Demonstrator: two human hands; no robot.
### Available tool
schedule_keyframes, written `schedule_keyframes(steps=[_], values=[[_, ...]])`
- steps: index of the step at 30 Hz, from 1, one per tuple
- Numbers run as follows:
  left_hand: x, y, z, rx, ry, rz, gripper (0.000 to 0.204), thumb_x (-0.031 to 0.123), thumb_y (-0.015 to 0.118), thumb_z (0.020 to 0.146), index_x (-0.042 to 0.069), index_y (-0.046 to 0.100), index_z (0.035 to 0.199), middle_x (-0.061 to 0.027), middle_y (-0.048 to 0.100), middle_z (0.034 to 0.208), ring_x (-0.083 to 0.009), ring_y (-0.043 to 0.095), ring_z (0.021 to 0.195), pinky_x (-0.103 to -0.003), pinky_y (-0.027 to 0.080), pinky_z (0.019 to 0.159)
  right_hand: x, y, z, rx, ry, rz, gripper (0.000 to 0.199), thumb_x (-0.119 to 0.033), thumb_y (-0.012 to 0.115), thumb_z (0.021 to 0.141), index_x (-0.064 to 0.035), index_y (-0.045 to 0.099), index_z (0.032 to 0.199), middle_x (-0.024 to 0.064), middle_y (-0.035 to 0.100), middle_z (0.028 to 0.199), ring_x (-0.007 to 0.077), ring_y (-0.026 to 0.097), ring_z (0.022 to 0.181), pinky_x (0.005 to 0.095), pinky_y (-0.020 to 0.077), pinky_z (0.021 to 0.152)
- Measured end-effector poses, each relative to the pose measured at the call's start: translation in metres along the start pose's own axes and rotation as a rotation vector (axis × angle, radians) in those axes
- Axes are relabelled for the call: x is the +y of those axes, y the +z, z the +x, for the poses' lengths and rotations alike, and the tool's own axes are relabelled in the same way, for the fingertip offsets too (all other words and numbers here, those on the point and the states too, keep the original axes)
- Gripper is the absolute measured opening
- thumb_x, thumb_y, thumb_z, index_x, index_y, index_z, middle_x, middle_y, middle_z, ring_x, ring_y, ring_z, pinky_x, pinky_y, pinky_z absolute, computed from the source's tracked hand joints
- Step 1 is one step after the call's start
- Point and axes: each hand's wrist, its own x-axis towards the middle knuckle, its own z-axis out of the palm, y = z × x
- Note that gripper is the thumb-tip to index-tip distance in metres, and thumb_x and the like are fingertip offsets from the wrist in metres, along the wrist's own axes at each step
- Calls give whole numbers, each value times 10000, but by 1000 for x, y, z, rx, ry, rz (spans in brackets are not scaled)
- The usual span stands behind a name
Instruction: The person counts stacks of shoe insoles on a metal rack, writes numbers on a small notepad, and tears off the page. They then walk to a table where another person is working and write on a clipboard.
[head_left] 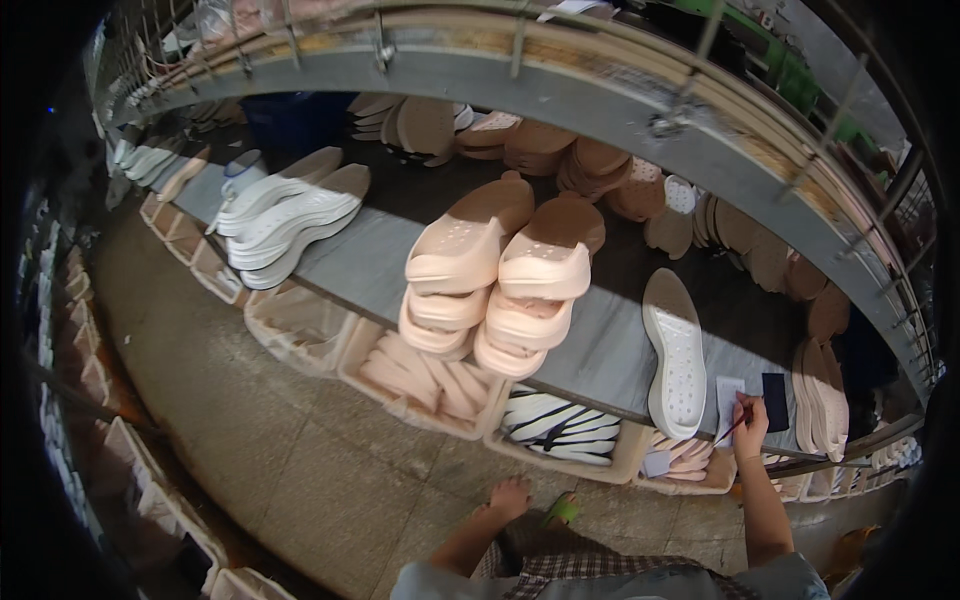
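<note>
Red pen (pixel 730 428) pinched in right hand (pixel 750 418) over paper slip (pixel 727 402)

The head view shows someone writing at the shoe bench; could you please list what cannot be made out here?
- Paper slip: its writing is too small to read.
- Right hand: its pen tip is too small to make out.
- Left hand: its palm is turned away, so any contents are hidden.
- Bins under the bench: the bench edge cuts off their backs.

Dim, shadowed shelf interior; heavy fisheye bending, black vignetted corners.
</note>
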Motion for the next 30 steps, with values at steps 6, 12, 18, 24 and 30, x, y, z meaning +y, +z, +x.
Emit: schedule_keyframes(steps=[6, 12, 18, 24, 30], values=[[103, -85, -51, 201, 373, -298, 296, 251, 555, 842, 90, 574, 1090, -164, 598, 995, -361, 595, 849, -442, 495, 715, -10, -9, 13, -102, -55, -163, 209, -96, 598, 803, -4, 591, 991, 161, 591, 851, 296, 570, 784, 357, 462, 714], [248, -172, -34, 551, 870, -259, 168, 161, 630, 810, 71, 619, 952, -90, 597, 877, -267, 592, 802, -374, 478, 670, -12, -12, 16, -163, -162, -237, 272, -91, 626, 786, -18, 567, 1041, 180, 604, 896, 345, 570, 875, 399, 462, 762], [363, -209, 33, 793, 955, -258, 152, 117, 653, 745, 54, 606, 875, -63, 585, 943, -255, 552, 888, -367, 449, 752, 8, -41, 18, -2, -297, -98, 246, -83, 625, 815, 3, 540, 1029, 161, 618, 1032, 335, 553, 944, 387, 446, 815], [387, -197, 85, 478, 733, 172, 231, 226, 710, 682, 105, 637, 864, -24, 562, 937, -232, 513, 955, -361, 424, 831, 64, -122, 5, -5, -165, -55, 208, -63, 652, 789, -9, 472, 879, 167, 597, 1129, 337, 523, 968, 385, 412, 839], [377, -216, 106, 291, 855, 127, 259, 274, 732, 665, 141, 646, 870, -13, 569, 950, -241, 504, 980, -351, 418, 841, 89, -134, -3, -157, -183, -159, 305, -87, 707, 724, -14, 479, 911, 151, 575, 1178, 370, 505, 990, 429, 396, 866]])
